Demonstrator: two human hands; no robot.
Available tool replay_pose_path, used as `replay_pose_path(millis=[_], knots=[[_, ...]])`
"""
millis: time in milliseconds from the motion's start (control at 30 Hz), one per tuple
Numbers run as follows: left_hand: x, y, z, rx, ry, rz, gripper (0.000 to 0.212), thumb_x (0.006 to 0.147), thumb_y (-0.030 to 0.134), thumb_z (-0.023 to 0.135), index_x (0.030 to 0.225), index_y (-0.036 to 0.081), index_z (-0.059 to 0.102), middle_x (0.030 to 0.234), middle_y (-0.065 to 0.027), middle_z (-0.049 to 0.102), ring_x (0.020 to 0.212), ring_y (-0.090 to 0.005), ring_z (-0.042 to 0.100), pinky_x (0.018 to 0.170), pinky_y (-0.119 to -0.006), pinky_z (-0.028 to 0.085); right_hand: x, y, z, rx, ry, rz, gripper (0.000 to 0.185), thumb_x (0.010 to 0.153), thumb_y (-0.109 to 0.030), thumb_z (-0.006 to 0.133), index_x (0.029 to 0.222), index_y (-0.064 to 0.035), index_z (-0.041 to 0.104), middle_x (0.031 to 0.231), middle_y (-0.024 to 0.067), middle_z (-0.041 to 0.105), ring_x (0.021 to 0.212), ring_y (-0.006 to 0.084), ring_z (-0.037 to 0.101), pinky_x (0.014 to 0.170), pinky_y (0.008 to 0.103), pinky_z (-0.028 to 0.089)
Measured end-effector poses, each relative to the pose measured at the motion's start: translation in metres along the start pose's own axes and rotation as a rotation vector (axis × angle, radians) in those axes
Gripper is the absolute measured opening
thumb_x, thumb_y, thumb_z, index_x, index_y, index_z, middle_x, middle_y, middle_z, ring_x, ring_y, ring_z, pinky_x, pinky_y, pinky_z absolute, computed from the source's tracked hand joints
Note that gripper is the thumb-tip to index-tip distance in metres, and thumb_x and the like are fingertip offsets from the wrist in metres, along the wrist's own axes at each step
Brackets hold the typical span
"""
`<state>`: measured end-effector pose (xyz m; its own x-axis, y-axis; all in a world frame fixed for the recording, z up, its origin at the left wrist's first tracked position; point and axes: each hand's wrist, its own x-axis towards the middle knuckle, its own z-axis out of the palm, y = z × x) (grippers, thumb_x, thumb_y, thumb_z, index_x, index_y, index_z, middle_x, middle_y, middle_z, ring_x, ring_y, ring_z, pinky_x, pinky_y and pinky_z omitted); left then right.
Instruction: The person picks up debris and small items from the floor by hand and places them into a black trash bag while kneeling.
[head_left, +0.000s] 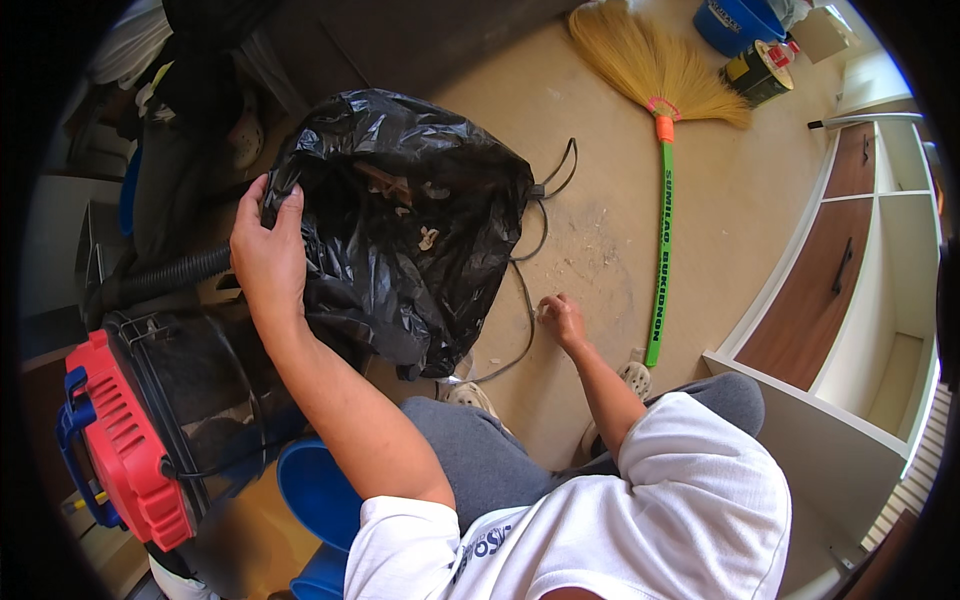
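Note:
My left hand (274, 240) pinches the rim of a black plastic garbage bag (390, 300), holding its mouth apart. Inside the bag lie a few scraps (427, 238), some pale and some brownish. My right hand (562, 319) is low over the tan floor beside a black power cord (531, 330), its fingers bent together around what may be a small pale bit; the fingertips are too small to tell. A patch of dust and shavings (600, 244) is scattered on the floor just beyond that hand.
A soft broom (664, 195) with a green handle lies to the right. At left is a red-topped shop vacuum (131, 442) with a ribbed hose (176, 270). White cabinets (806, 292) line the right side. A can (757, 75) and blue bucket (735, 26) stand at the far right.

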<state>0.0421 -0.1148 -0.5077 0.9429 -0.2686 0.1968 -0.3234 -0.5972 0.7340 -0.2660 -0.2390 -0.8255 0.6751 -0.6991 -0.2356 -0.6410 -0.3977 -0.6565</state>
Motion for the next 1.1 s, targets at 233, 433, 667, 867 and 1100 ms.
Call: replay_pose_path(millis=[233, 433, 667, 867, 1100], knots=[[-0.002, 0.003, -0.002, -0.031, 0.000, -0.008, 0.037, 0.074, 0.018, 0.059, 0.104, -0.002, 0.051, 0.090, -0.0118, 0.060, 0.082, -0.0170, 0.056, 0.075, -0.026, 0.040, 0.002, 0.004, 0.000, -0.081, -0.129, -0.152, 0.006, 0.067, -0.009, 0.055, 0.073, -0.0091, 0.056, 0.071, 0.0089, 0.052, 0.072, 0.0280, 0.051, 0.060, 0.0348, 0.041], [-0.003, 0.003, -0.005, -0.060, 0.010, 0.005, 0.037, 0.075, 0.018, 0.059, 0.104, -0.003, 0.051, 0.090, -0.0120, 0.060, 0.082, -0.0166, 0.056, 0.075, -0.026, 0.040, 0.008, -0.017, 0.007, -0.036, 0.048, -0.143, 0.008, 0.068, -0.008, 0.052, 0.076, -0.0090, 0.054, 0.072, 0.0118, 0.052, 0.074, 0.0295, 0.052, 0.061, 0.0382, 0.042], [-0.004, 0.007, -0.005, -0.063, 0.014, 0.015, 0.037, 0.074, 0.018, 0.059, 0.104, -0.003, 0.051, 0.089, -0.0120, 0.059, 0.080, -0.0159, 0.055, 0.074, -0.026, 0.040, 0.034, -0.024, 0.024, -0.201, 0.067, -0.293, 0.010, 0.070, -0.010, 0.051, 0.079, -0.0078, 0.056, 0.077, 0.0097, 0.053, 0.077, 0.0270, 0.051, 0.065, 0.0355, 0.043], [-0.007, 0.006, -0.008, -0.082, 0.018, -0.027, 0.037, 0.074, 0.018, 0.060, 0.104, -0.002, 0.051, 0.088, -0.0112, 0.060, 0.079, -0.0154, 0.055, 0.074, -0.025, 0.040, 0.037, -0.029, 0.026, -0.384, -0.008, -0.321, 0.012, 0.069, -0.009, 0.048, 0.078, -0.0074, 0.055, 0.082, 0.0080, 0.052, 0.079, 0.0244, 0.051, 0.067, 0.0347, 0.042], [-0.005, -0.002, -0.012, -0.043, 0.033, -0.025, 0.038, 0.073, 0.019, 0.060, 0.103, -0.001, 0.052, 0.088, -0.0104, 0.060, 0.079, -0.0152, 0.055, 0.073, -0.025, 0.040, 0.020, -0.065, 0.024, -0.200, 0.075, -0.428, 0.006, 0.070, -0.011, 0.047, 0.073, -0.0062, 0.049, 0.080, 0.0101, 0.051, 0.077, 0.0274, 0.051, 0.063, 0.0370, 0.041]])
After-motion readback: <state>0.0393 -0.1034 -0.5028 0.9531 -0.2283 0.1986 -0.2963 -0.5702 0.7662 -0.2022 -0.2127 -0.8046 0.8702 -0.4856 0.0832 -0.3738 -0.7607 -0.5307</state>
